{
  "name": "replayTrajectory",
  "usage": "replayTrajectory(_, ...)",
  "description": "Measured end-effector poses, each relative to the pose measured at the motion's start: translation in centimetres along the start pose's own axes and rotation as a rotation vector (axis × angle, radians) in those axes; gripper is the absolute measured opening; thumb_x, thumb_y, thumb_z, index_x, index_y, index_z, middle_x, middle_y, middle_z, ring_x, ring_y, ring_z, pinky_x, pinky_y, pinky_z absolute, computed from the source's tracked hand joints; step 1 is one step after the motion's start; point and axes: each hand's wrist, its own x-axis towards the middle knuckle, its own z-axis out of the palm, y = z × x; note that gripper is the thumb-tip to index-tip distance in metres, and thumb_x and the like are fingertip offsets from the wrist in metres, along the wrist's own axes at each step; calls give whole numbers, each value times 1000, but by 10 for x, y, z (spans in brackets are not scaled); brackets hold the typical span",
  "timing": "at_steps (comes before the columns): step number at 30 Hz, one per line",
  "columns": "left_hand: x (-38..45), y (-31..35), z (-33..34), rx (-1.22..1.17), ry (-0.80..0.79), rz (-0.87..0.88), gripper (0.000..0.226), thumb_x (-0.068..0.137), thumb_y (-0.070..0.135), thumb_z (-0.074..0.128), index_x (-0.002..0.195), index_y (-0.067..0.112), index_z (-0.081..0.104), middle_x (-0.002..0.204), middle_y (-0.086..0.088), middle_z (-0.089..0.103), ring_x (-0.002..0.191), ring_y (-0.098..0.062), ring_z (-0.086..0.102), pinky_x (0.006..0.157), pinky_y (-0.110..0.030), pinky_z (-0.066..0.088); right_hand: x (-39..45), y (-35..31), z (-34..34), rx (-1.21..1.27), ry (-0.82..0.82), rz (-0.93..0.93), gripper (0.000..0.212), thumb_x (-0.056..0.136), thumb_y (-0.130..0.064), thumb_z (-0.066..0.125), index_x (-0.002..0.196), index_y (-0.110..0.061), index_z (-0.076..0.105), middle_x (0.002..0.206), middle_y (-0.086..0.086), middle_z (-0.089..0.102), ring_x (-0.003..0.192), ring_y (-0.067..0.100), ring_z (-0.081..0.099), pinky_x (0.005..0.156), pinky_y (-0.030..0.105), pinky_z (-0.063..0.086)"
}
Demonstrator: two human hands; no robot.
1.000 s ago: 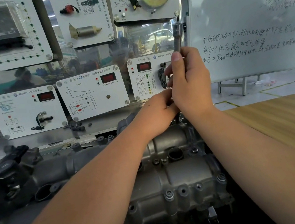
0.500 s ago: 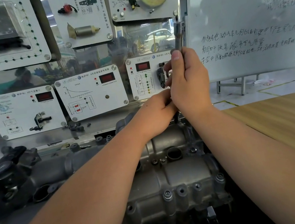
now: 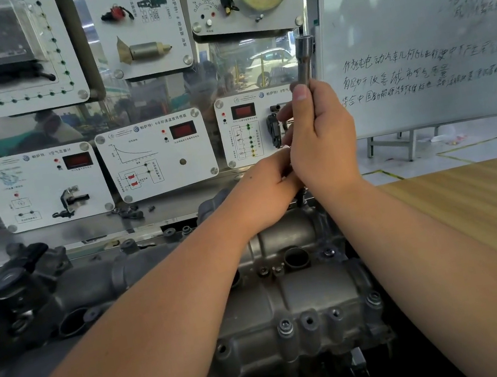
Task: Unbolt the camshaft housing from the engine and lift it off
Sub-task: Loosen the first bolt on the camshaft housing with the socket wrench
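The grey cast camshaft housing [image 3: 309, 297] lies across the engine in front of me, with bolts [image 3: 284, 326] along its near edge. My right hand [image 3: 320, 139] grips a steel socket wrench [image 3: 304, 59] held upright above the housing's far end, the socket end pointing up. My left hand [image 3: 267, 191] sits just below and left of it, fingers curled at the tool's lower part, which is hidden behind both hands.
A panel of white sensor display boards [image 3: 155, 155] stands right behind the engine. A whiteboard [image 3: 424, 24] stands at the back right. A wooden tabletop [image 3: 484, 213] lies to the right. Black engine parts [image 3: 17, 295] sit at the left.
Both hands and the wrench stay nearly in place; they have shifted only slightly.
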Motion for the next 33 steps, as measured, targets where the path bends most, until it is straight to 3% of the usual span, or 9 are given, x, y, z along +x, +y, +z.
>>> replayTrajectory(2, 0, 1, -1, 3, 5, 5, 11, 99, 16, 52, 93, 20, 60, 67, 11, 62, 55, 5, 53, 51, -11, 38, 0, 1, 0, 30, -14, 15, 22, 107, -31, 36, 91, -34, 52, 82, -5, 67, 69, 15, 61, 67, 36, 52)
replayTrajectory(5, -1, 4, -2, -5, 22, 23, 17, 97, 16, 53, 97, 33, 56, 77, 13, 64, 65, 11, 59, 56, -7, 41, 0, 4, 0, 86, -31, 48, 20, 104, -36, 45, 114, -22, 54, 84, -9, 69, 72, 7, 64, 66, 20, 49)
replayTrajectory(8, -3, 6, -2, -1, 25, 31, 23, 95, 19, 52, 95, 42, 51, 83, 16, 64, 76, 11, 61, 60, -8, 43, -1, 5, -2, 94, -41, 47, 13, 103, -34, 52, 110, -24, 50, 84, -9, 69, 70, 3, 63, 63, 12, 45)
replayTrajectory(11, -1, 3, 0, 1, 8, 1, 12, 95, 23, 50, 99, 26, 61, 82, 5, 68, 71, -3, 61, 58, -15, 44, 0, 3, -2, 64, -33, 24, 9, 105, -32, 45, 97, -32, 48, 83, -11, 66, 69, 4, 60, 64, 19, 46)
replayTrajectory(14, 0, 1, 0, -4, -1, -20, 15, 100, 21, 50, 90, 28, 59, 70, 8, 66, 57, 1, 52, 52, -14, 40, -1, 0, -1, 22, -33, 21, 20, 107, -31, 37, 90, -35, 49, 81, -7, 66, 68, 10, 59, 66, 28, 49)
replayTrajectory(17, 0, 2, -1, 26, 4, -9, 17, 100, 19, 50, 89, 30, 56, 68, 12, 64, 58, 6, 54, 52, -12, 39, -1, 2, 0, 47, -40, 38, 20, 106, -31, 37, 96, -24, 53, 81, -5, 66, 68, 11, 60, 67, 31, 50)
replayTrajectory(23, -2, 5, -2, 1, 17, 15, 18, 97, 13, 53, 98, 31, 57, 79, 15, 65, 72, 9, 61, 58, -8, 42, -1, 5, -1, 93, -37, 40, 13, 104, -35, 49, 112, -26, 48, 86, -9, 69, 71, 3, 63, 65, 12, 45)
replayTrajectory(29, -3, 6, -1, 6, -9, -12, 28, 100, 16, 49, 79, 34, 53, 60, 26, 61, 50, 6, 50, 48, -10, 36, 0, 2, 0, 24, -16, 8, 18, 106, -33, 36, 91, -38, 46, 82, -5, 66, 70, 16, 61, 67, 34, 51)
replayTrajectory(33, -2, 6, -1, 26, 10, 0, 20, 100, 16, 52, 88, 31, 57, 69, 13, 66, 63, 4, 58, 54, -12, 41, -1, 5, 1, 66, -34, 37, 22, 105, -37, 39, 107, -23, 55, 85, -5, 67, 72, 14, 63, 69, 32, 52)
